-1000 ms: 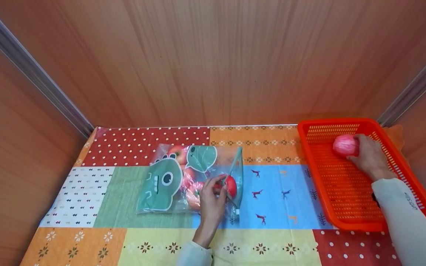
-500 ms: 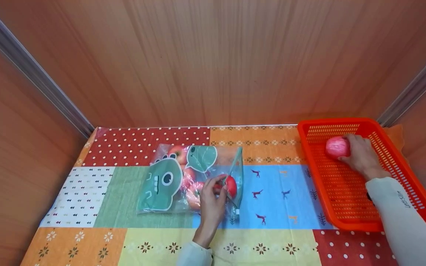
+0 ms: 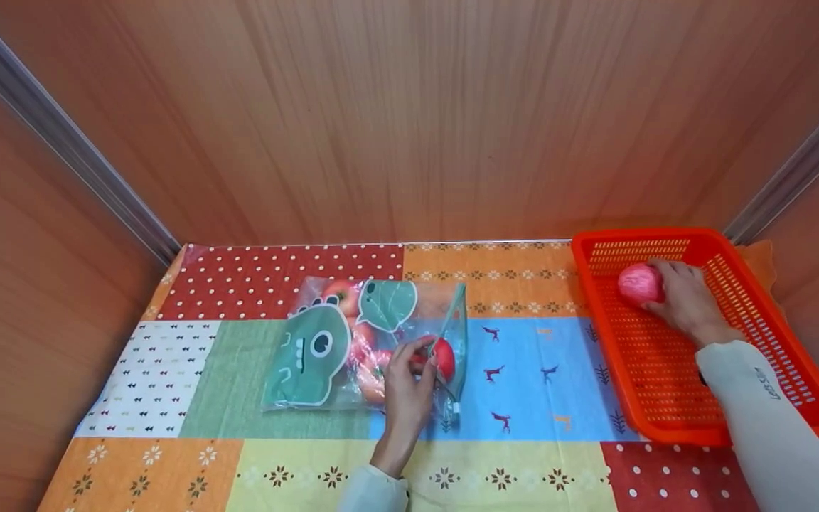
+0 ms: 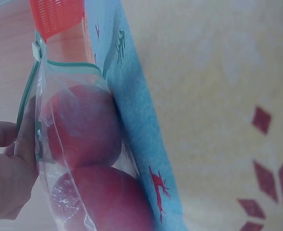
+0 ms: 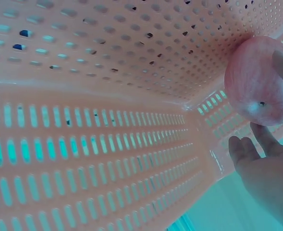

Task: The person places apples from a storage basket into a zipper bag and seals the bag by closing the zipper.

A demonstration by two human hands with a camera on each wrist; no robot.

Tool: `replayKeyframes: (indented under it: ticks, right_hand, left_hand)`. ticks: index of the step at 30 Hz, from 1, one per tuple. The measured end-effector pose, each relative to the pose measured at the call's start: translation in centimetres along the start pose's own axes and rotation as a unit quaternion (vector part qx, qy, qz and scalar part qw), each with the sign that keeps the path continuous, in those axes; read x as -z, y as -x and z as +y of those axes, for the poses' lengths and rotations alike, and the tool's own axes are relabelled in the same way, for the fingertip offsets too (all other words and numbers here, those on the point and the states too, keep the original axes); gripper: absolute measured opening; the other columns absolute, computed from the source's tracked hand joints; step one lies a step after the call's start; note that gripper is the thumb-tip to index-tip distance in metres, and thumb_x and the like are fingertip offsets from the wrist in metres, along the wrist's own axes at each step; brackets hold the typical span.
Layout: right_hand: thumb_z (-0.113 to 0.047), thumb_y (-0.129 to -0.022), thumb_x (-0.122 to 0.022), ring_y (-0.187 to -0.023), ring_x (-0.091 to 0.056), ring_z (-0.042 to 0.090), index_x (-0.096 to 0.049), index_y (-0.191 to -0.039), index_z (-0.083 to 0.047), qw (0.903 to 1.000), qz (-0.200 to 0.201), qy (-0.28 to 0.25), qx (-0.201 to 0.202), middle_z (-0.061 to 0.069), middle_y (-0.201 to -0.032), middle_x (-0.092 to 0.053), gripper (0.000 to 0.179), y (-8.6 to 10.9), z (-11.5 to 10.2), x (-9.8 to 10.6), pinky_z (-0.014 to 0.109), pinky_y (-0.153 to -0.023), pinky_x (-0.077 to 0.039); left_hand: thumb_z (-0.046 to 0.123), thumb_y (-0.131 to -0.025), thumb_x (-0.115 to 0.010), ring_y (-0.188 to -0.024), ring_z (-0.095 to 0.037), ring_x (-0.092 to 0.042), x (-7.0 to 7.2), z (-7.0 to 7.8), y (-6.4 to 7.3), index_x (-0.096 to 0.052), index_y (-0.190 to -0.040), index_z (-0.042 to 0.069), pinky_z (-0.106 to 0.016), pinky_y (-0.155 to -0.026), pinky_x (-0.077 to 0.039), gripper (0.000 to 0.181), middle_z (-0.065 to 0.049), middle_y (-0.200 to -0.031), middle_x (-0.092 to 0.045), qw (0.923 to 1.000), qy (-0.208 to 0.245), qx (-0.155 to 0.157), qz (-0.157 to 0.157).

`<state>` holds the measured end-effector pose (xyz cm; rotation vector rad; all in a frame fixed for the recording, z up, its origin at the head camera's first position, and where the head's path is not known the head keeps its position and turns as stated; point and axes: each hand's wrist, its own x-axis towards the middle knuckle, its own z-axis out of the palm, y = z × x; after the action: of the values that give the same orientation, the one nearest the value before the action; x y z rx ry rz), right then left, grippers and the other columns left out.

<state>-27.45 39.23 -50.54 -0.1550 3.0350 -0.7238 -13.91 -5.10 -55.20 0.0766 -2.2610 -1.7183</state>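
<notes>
On the left, a wood wall [image 3: 40, 284] is standing, and a far wall [image 3: 409, 128] is rising behind everything. A bright cloth [image 3: 523, 419] is lying between them, showing dots, stars and little deer.

Left of the middle, a clear bag [image 3: 389, 302] is lying on its side on the cloth. A green monster [image 3: 310, 355] is showing its teeth on the left part of the bag. A few apples [image 3: 372, 380] are sitting inside, and a red apple [image 3: 445, 358] is resting closest to the mouth, at the right end. The green edges of the mouth are standing apart, and a small white slider [image 3: 456, 408] is sitting at the near end. The left hand [image 3: 409, 384] is pinching the top side of the bag, near the mouth and just beside the red apple.

On the right, a red basket [image 3: 687, 434] full of little holes is standing on the cloth. The right hand [image 3: 687, 302] is gripping a pink apple [image 3: 639, 284] from the right, with its fingers and thumb curling around it. The pink apple is staying inside the basket walls, toward the far left corner. A pale sleeve [image 3: 772, 419] with writing is covering the right arm.
</notes>
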Motion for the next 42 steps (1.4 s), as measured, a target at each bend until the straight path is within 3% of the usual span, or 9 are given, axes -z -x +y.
replayKeyframes:
  ticks: [5, 13, 33, 42]
  right_hand:
    - [-0.01, -0.087, -0.085, -0.134, -0.03, 0.056, -0.034, -0.158, -0.001, 0.9999, -0.009, 0.008, 0.006, 0.032, -0.151, -0.038, 0.089, -0.1, -0.4, 0.0, 0.08, -0.106, -0.037]
    - [-0.015, -0.088, -0.086, -0.135, -0.031, 0.055, -0.034, -0.161, -0.004, 0.9998, -0.022, -0.003, 0.003, 0.03, -0.152, -0.038, 0.09, 0.3, -0.6, 0.0, 0.08, -0.106, -0.037]
    - [-0.014, -0.09, -0.084, -0.127, -0.039, 0.052, -0.038, -0.158, -0.002, 0.9992, -0.021, 0.016, 0.032, 0.029, -0.145, -0.043, 0.083, 1.4, -1.7, -0.2, 0.075, -0.103, -0.044]
    - [-0.015, -0.089, -0.085, -0.127, -0.042, 0.051, -0.041, -0.158, -0.006, 0.9984, -0.028, 0.026, 0.042, 0.028, -0.144, -0.045, 0.083, 1.8, -2.2, -0.3, 0.077, -0.104, -0.042]
  left_hand:
    - [-0.004, -0.095, -0.074, -0.078, -0.013, -0.065, 0.0, -0.1, 0.0, -0.075, -0.124, 0.008, -0.023, -0.069, -0.058, 0.032, -0.008, -0.106, -0.068, 1.0, -0.002, -0.005, 0.002]
    - [-0.003, -0.096, -0.072, -0.081, -0.013, -0.064, 0.0, 0.1, 0.1, -0.075, -0.125, 0.012, -0.022, -0.07, -0.057, 0.033, -0.006, -0.108, -0.067, 0.9998, -0.007, 0.02, -0.005]
    - [-0.008, -0.094, -0.071, -0.077, -0.013, -0.064, 0.0, 0.1, -0.1, -0.075, -0.124, 0.007, -0.023, -0.067, -0.057, 0.034, -0.007, -0.103, -0.067, 0.9999, 0.012, -0.003, -0.006]
    - [-0.009, -0.094, -0.069, -0.074, -0.012, -0.063, 0.2, 0.2, -0.1, -0.074, -0.125, 0.009, -0.022, -0.064, -0.056, 0.035, -0.006, -0.103, -0.066, 0.9997, 0.009, 0.016, -0.014]
